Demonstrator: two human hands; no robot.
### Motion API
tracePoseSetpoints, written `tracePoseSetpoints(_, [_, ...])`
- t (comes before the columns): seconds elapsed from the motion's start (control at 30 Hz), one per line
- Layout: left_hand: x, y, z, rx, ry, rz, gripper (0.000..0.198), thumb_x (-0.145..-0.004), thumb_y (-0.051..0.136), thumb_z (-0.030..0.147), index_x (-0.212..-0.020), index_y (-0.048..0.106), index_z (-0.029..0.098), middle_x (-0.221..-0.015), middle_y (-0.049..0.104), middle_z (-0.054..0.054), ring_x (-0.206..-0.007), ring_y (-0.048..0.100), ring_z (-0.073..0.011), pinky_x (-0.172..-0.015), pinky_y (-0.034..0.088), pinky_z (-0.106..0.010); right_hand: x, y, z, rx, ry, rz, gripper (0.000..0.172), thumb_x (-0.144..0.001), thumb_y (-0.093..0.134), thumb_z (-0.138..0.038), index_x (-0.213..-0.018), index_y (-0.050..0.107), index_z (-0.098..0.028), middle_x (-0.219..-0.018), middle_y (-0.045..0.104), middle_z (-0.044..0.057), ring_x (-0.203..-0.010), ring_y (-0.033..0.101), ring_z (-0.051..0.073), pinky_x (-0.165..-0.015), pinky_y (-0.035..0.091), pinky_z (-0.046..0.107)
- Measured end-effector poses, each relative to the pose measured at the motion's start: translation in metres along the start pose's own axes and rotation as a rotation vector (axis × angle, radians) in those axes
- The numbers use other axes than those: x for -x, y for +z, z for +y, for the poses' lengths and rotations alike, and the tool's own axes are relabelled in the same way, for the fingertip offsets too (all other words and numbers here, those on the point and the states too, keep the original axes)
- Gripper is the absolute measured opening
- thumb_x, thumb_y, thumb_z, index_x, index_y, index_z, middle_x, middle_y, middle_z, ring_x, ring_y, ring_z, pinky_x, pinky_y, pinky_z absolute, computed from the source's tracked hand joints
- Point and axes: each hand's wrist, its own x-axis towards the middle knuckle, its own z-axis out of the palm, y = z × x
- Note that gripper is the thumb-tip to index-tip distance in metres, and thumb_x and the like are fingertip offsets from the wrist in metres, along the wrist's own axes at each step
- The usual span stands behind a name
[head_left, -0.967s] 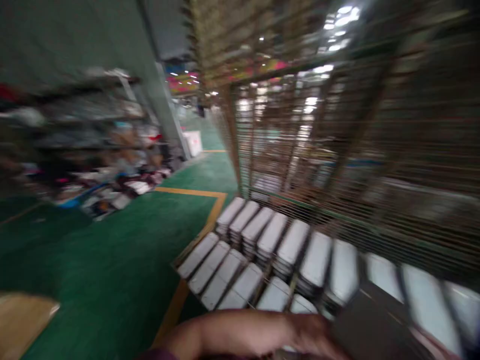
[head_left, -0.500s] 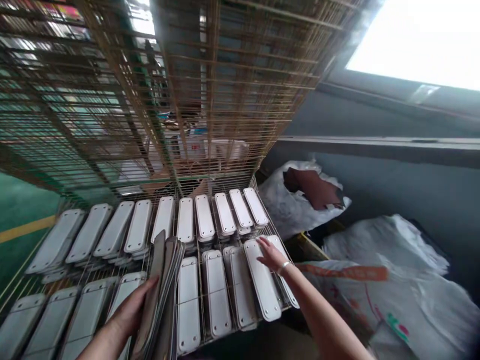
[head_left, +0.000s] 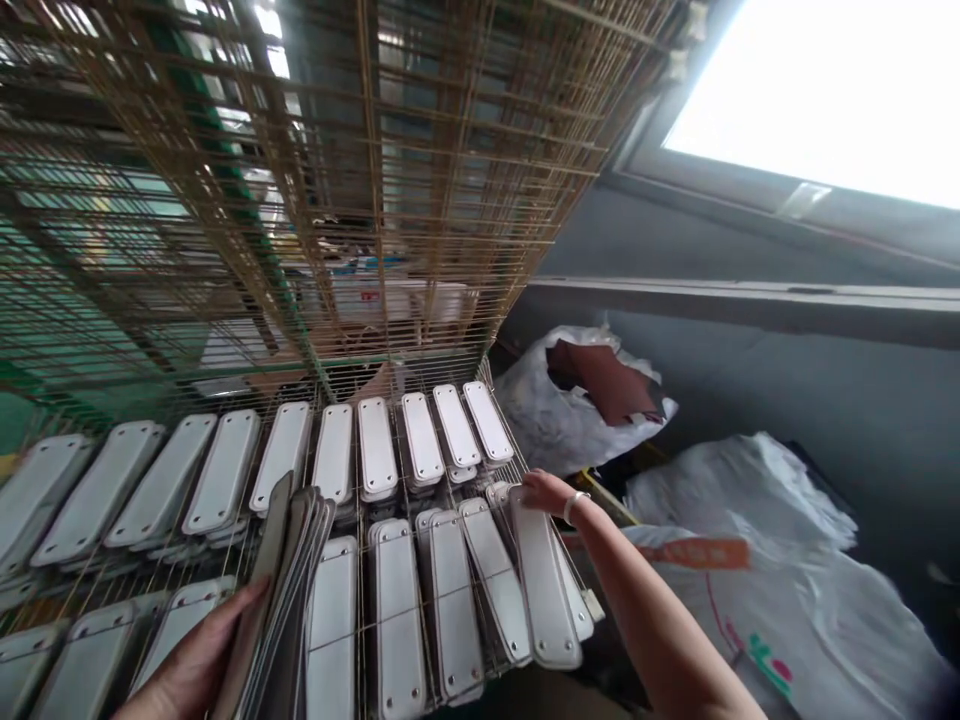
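Note:
My left hand (head_left: 199, 640) is closed around a fanned bundle of long flat strips (head_left: 281, 600), held on edge with their grey-brown sides showing. My right hand (head_left: 549, 493) grips the far end of a white round-ended strip (head_left: 541, 585) with metal studs at its corners. This strip lies over its neighbours at the right front of the wire rack shelf. Just left of it rests another white strip (head_left: 495, 580), set at a slant. The fingertips of my right hand are partly hidden behind the strip's end.
Two rows of stacked white strips (head_left: 379, 450) cover the wire shelf (head_left: 360, 560). Upright wire grids (head_left: 450, 170) rise behind it. To the right stand a plastic bag with brown scraps (head_left: 607, 385) and white sacks (head_left: 750, 500) against a grey wall (head_left: 825, 390).
My right hand has gone from spread fingers over the strips to gripping one strip's end, and that strip has shifted. The view has turned right; my left hand still holds its bundle.

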Motion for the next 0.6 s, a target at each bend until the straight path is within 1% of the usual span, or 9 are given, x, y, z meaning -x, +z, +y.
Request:
tracePoseSetpoints(0.13, [-0.002, 0.012, 0.0, 0.015, -0.032, -0.025, 0.05, -0.065, 0.076, 0.029, -0.107, 0.063, 0.006, -0.074, 0.071, -0.009, -0.072, 0.068, -0.0274, -0.064, 0.054, -0.031, -0.003, 0.004, 0.002, -0.001, 0.037, 0.086, 0.015, -0.074, 0.066, -0.018, -0.086, 0.06, -0.013, -0.099, 0.059, 0.007, -0.099, 0.053, 0.021, -0.089, 0.04, 0.041])
tracePoseSetpoints(0.2, [-0.006, 0.017, 0.0, 0.008, -0.054, -0.106, 0.049, -0.064, 0.077, 0.033, -0.102, 0.065, 0.005, -0.073, 0.07, -0.011, -0.07, 0.067, -0.0294, -0.065, 0.054, -0.035, 0.003, 0.001, -0.008, -0.037, 0.044, 0.144, 0.021, -0.069, 0.064, -0.01, -0.089, 0.059, -0.013, -0.093, 0.06, 0.008, -0.094, 0.055, 0.022, -0.086, 0.04, 0.038])
tracePoseSetpoints(0.27, [-0.011, 0.027, 0.0, 0.021, -0.033, -0.239, 0.044, -0.065, 0.075, 0.034, -0.097, 0.066, 0.006, -0.079, 0.07, -0.013, -0.076, 0.067, -0.03, -0.07, 0.053, -0.036, 0.011, -0.009, -0.027, -0.106, 0.009, 0.186, 0.034, -0.069, 0.06, -0.008, -0.102, 0.056, -0.015, -0.086, 0.06, 0.006, -0.081, 0.058, 0.019, -0.077, 0.043, 0.032])
tracePoseSetpoints(0.33, [-0.016, 0.046, -0.001, 0.023, 0.012, -0.385, 0.041, -0.065, 0.074, 0.035, -0.095, 0.067, 0.007, -0.088, 0.07, -0.014, -0.087, 0.065, -0.0304, -0.076, 0.051, -0.036, 0.018, -0.025, -0.058, -0.189, -0.083, 0.198, 0.045, -0.072, 0.058, -0.014, -0.116, 0.049, -0.018, -0.081, 0.06, 0.002, -0.07, 0.056, 0.015, -0.067, 0.043, 0.026])
tracePoseSetpoints(0.37, [-0.017, 0.06, -0.002, 0.007, 0.044, -0.451, 0.042, -0.064, 0.075, 0.035, -0.095, 0.067, 0.007, -0.092, 0.069, -0.015, -0.091, 0.064, -0.0311, -0.078, 0.051, -0.037, 0.02, -0.033, -0.078, -0.256, -0.15, 0.204, 0.046, -0.073, 0.059, -0.018, -0.117, 0.048, -0.02, -0.081, 0.06, 0.0, -0.068, 0.055, 0.013, -0.064, 0.043, 0.024])
tracePoseSetpoints(0.47, [-0.015, 0.108, -0.01, -0.074, 0.161, -0.602, 0.051, -0.058, 0.078, 0.034, -0.101, 0.066, 0.009, -0.099, 0.067, -0.016, -0.097, 0.061, -0.0328, -0.081, 0.048, -0.039, 0.018, -0.046, -0.145, -0.595, -0.387, 0.18, 0.024, -0.073, 0.061, -0.028, -0.095, 0.059, -0.018, -0.077, 0.061, 0.0, -0.068, 0.053, 0.013, -0.061, 0.041, 0.023])
tracePoseSetpoints(0.5, [-0.014, 0.122, -0.012, -0.096, 0.206, -0.646, 0.053, -0.056, 0.079, 0.033, -0.103, 0.066, 0.01, -0.101, 0.067, -0.016, -0.099, 0.06, -0.0333, -0.084, 0.047, -0.04, 0.013, -0.046, -0.165, -0.717, -0.441, 0.139, 0.023, -0.073, 0.062, -0.033, -0.089, 0.06, -0.017, -0.074, 0.06, 0.001, -0.067, 0.053, 0.014, -0.06, 0.041, 0.023])
tracePoseSetpoints(0.57, [-0.013, 0.139, -0.016, -0.139, 0.293, -0.683, 0.056, -0.052, 0.081, 0.031, -0.103, 0.067, 0.012, -0.104, 0.066, -0.015, -0.104, 0.057, -0.0346, -0.089, 0.044, -0.041, -0.005, -0.043, -0.193, -0.851, -0.433, 0.074, 0.033, -0.073, 0.061, -0.046, -0.085, 0.06, -0.015, -0.072, 0.059, 0.001, -0.066, 0.053, 0.014, -0.059, 0.042, 0.024])
tracePoseSetpoints(0.6, [-0.013, 0.141, -0.016, -0.16, 0.332, -0.664, 0.055, -0.051, 0.081, 0.032, -0.101, 0.067, 0.013, -0.105, 0.066, -0.015, -0.107, 0.055, -0.0354, -0.092, 0.043, -0.042, -0.017, -0.041, -0.198, -0.86, -0.393, 0.065, 0.039, -0.075, 0.058, -0.052, -0.087, 0.059, -0.015, -0.073, 0.059, 0.002, -0.067, 0.053, 0.014, -0.059, 0.043, 0.025])
